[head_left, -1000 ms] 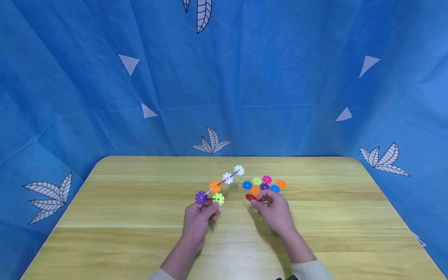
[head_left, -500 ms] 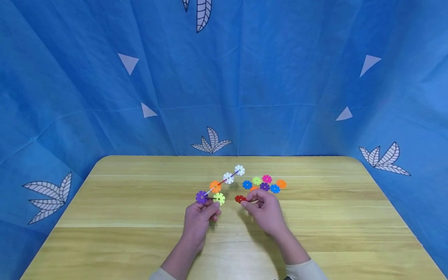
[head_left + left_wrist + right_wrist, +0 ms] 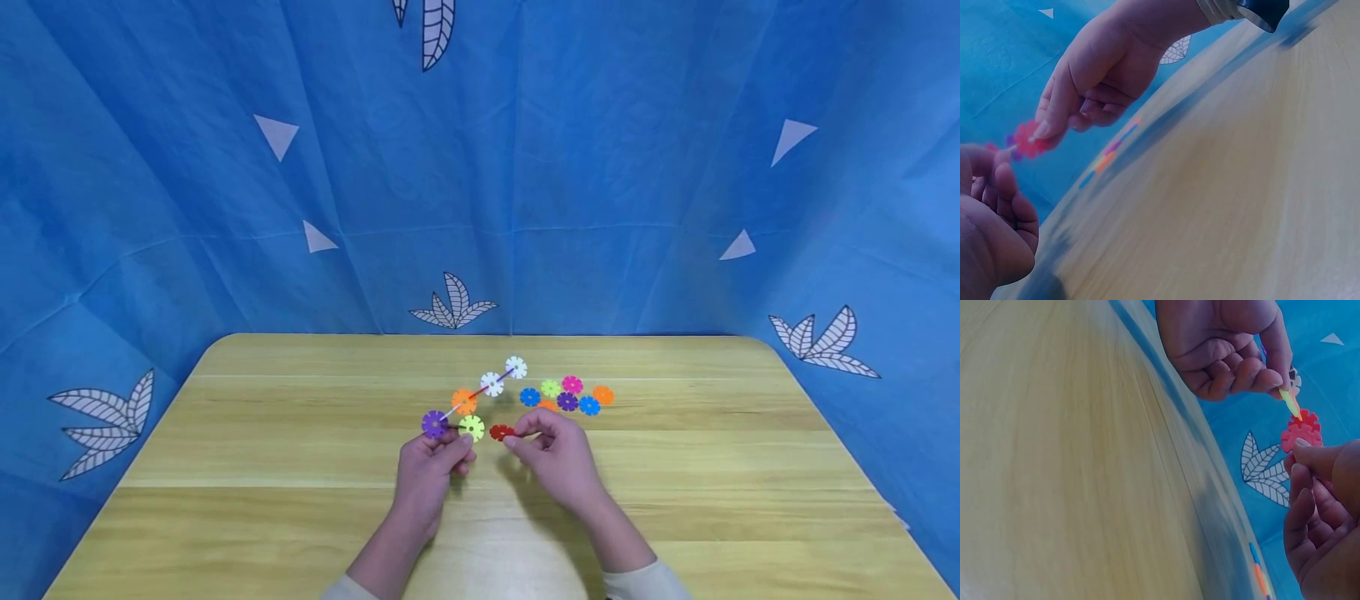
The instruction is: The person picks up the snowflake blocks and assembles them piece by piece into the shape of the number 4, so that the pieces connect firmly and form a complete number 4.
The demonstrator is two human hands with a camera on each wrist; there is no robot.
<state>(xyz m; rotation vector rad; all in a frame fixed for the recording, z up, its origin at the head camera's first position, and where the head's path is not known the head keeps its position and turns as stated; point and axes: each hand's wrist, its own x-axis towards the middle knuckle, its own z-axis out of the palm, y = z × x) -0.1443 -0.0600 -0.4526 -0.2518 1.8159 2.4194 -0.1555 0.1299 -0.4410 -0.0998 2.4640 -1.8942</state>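
Observation:
My left hand (image 3: 429, 479) pinches the near end of a chain of notched plastic snowflake discs. Its yellow-green disc (image 3: 472, 428) sits at the thumb. From the purple disc (image 3: 434, 424), the chain runs up to the right through an orange disc (image 3: 464, 402) to two white discs (image 3: 492, 384), with edge-on discs between them. My right hand (image 3: 566, 462) pinches a red snowflake disc (image 3: 501, 432) just right of the yellow-green one; a small gap separates them in the head view. In the right wrist view, the yellow-green disc (image 3: 1289, 402) appears edge-on close to the red disc (image 3: 1300, 434).
Several loose snowflake discs lie beyond my right hand, among them a pink disc (image 3: 572, 384), a blue disc (image 3: 589, 406) and an orange disc (image 3: 603, 395). The wooden table (image 3: 262, 450) ends at a blue patterned curtain (image 3: 600, 167) behind.
My right hand has carried the red disc leftward, away from the loose discs and close to the yellow-green one. My left hand and the chain have barely shifted, slightly to the right.

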